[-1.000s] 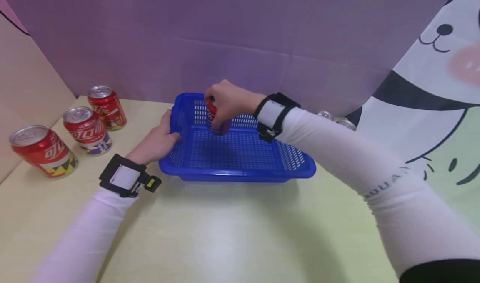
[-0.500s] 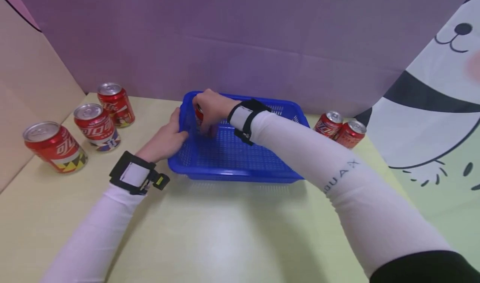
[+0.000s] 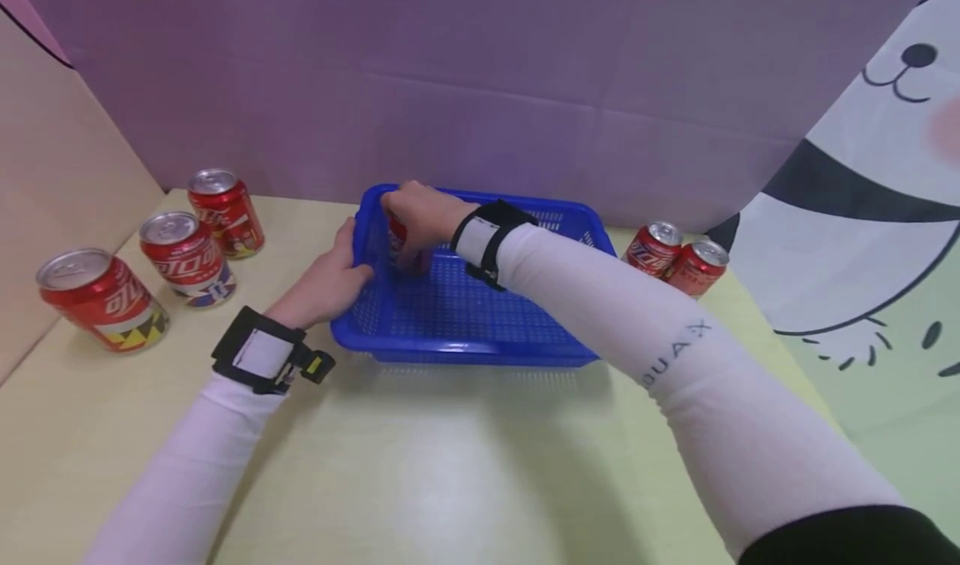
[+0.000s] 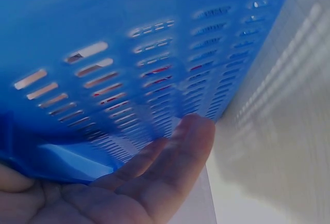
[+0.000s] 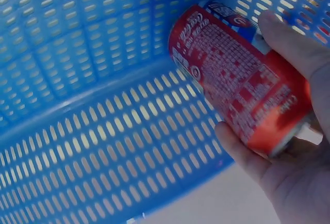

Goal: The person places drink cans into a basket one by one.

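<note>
A blue plastic basket [image 3: 480, 350] with slotted walls stands on the table. My left hand [image 3: 318, 288] holds its left end, thumb over the rim and fingers along the outer wall, as the left wrist view shows. Inside the basket's back left corner, my right hand [image 3: 426, 217] grips a red Coca-Cola can [image 5: 227, 72] between thumb and fingers. From the head view most of this can is hidden behind the hand. The right wrist view has its far end close to the corner where the slotted walls meet.
Left of the basket stand three red cans, a front one [image 3: 105, 302], a middle one [image 3: 187, 261] and a back one [image 3: 227, 215]. Beyond my right forearm are two more cans, one [image 3: 651, 250] beside the other [image 3: 697, 269]. A purple backdrop [image 3: 480, 82] rises behind.
My right hand has moved left and down with the can into the basket's back left corner, then stayed there. The left hand keeps its hold on the basket.
</note>
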A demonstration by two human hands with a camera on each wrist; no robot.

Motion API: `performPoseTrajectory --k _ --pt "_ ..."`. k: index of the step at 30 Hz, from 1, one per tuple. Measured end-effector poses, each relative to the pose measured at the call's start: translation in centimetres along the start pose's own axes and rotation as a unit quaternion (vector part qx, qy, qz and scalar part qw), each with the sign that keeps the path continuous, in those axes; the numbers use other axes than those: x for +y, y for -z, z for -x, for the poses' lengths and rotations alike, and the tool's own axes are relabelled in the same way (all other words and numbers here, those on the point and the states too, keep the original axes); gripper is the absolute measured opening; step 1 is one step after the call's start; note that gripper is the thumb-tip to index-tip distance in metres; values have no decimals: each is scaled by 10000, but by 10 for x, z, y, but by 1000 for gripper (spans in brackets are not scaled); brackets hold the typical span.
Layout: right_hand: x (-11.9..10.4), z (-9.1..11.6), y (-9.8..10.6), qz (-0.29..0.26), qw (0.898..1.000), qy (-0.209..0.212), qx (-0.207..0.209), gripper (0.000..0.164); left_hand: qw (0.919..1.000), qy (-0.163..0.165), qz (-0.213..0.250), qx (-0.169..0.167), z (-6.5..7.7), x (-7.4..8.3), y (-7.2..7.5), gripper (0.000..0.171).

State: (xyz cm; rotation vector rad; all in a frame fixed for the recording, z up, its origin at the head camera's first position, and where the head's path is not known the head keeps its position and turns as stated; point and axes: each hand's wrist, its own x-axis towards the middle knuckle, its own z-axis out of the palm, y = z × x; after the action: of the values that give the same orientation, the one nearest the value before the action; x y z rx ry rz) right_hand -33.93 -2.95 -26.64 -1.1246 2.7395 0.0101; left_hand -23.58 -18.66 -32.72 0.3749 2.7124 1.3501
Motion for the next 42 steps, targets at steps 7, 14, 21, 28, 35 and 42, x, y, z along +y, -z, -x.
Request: performPoseTrajectory --k 7,14,21,28,35,42 --pt "17 37 46 324 9985 -367 246 80 9999 121 8 22 -1 -1 5 79" --pt "65 134 79 161 9881 -873 1257 52 9999 169 17 5 -1 -7 7 79" --pt "107 217 41 -1119 9584 -2187 1455 48 9997 225 -48 -14 3 -12 15 78" --pt "113 227 -42 -3095 8964 -2695 1675 64 9992 379 -98 -75 8 -18 26 78" --pt "98 203 -73 -4712 8112 -2746 2113 71 9991 415 -91 -22 10 -21 29 77" --pt "105 205 -84 -5300 7782 -2703 2012 89 9993 362 11 20 9 -19 21 79"
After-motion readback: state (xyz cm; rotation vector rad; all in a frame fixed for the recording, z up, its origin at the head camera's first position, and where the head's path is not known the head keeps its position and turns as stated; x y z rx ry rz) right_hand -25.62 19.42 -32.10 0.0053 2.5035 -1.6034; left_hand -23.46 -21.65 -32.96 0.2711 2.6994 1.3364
